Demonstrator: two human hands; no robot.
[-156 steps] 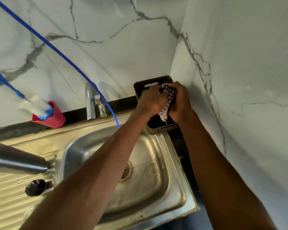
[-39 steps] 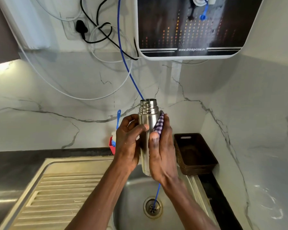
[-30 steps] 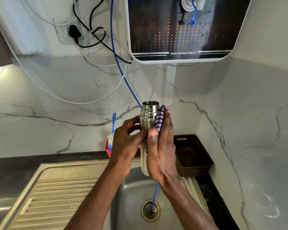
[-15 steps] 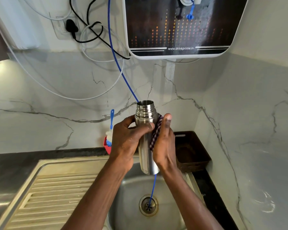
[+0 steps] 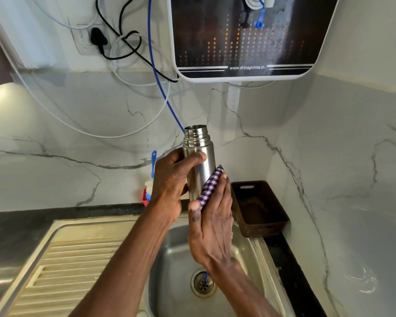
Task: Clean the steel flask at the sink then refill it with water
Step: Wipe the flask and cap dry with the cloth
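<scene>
The steel flask [image 5: 199, 154] stands upright and uncapped in the air above the steel sink [image 5: 174, 259]. My left hand [image 5: 173, 183] grips its upper body, thumb across the front. Lower down, my right hand [image 5: 212, 223] wraps a purple checked cloth [image 5: 209, 187] round the flask's lower right side; the flask's base is hidden behind that hand. A water purifier [image 5: 245, 37] hangs on the wall above, with its white tap [image 5: 264, 1] at the top edge.
A blue tube [image 5: 157, 72] runs from the wall down to the drain [image 5: 202, 283]. A brown basket [image 5: 258, 208] sits in the right corner. A red cup with a blue brush [image 5: 150, 181] stands behind my left hand. The ribbed draining board [image 5: 55, 271] lies to the left.
My right hand with the cloth has slid down the flask from near the neck to the lower body. My left hand keeps its grip near the top.
</scene>
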